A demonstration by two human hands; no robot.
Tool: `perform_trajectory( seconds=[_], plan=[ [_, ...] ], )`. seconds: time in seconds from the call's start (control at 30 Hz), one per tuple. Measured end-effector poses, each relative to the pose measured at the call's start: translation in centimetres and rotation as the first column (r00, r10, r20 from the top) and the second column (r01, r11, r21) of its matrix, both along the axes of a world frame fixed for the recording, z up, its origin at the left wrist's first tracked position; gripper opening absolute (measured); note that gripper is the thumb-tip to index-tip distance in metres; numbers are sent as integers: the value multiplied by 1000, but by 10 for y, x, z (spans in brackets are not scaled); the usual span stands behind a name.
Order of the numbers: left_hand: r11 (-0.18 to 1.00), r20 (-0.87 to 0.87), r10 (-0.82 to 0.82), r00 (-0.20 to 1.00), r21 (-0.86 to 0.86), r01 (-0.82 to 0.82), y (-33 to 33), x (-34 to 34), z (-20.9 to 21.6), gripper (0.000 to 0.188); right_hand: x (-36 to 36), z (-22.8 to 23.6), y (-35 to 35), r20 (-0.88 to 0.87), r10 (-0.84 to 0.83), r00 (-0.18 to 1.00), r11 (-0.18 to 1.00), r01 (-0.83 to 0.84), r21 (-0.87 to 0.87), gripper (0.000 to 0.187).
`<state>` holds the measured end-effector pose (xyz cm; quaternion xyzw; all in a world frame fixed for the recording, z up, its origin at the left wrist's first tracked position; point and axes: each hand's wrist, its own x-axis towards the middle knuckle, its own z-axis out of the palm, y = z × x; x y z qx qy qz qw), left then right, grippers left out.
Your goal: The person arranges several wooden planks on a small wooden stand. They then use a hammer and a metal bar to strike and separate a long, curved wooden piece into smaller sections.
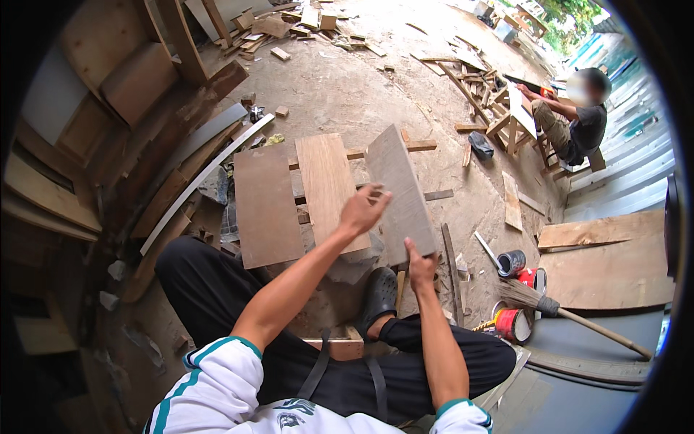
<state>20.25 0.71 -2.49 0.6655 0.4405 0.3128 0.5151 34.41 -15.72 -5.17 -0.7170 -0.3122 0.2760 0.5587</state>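
Observation:
My right hand [421,269] grips the near end of a greyish wooden board [401,195], its thumb on the face, and holds the board tilted up. Close to that face is my left hand [363,210], fingers curled together; whatever they hold, if anything, is too small to make out. Left of the tilted board lies a lighter wood-grain board [327,181], partly behind my left hand and forearm. Farther left a brown board [267,206] lies flat. Wooden strips [419,145] run beneath the boards.
Right of me are a dark paint can [512,262], a red-labelled can [512,325] and a broom [557,309]. Wood scraps [318,22] litter the far ground. Furniture panels [137,83] stand at left. Another person [585,130] sits working at far right.

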Motion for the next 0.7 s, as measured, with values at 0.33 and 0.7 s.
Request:
perform_trajectory(
  seconds=[0.33, 0.7],
  plan=[
    [982, -813, -181, 553, -115, 152, 18, -92, -66, 136, 43, -89, 72, -884, 55, 464, 995, 49, 88, 52],
    [980, -814, -190, 549, -122, 158, 20, -95, -72, 137, 31, -137, 68, -940, 51, 337, 984, 145, 106, 49]
  ],
)
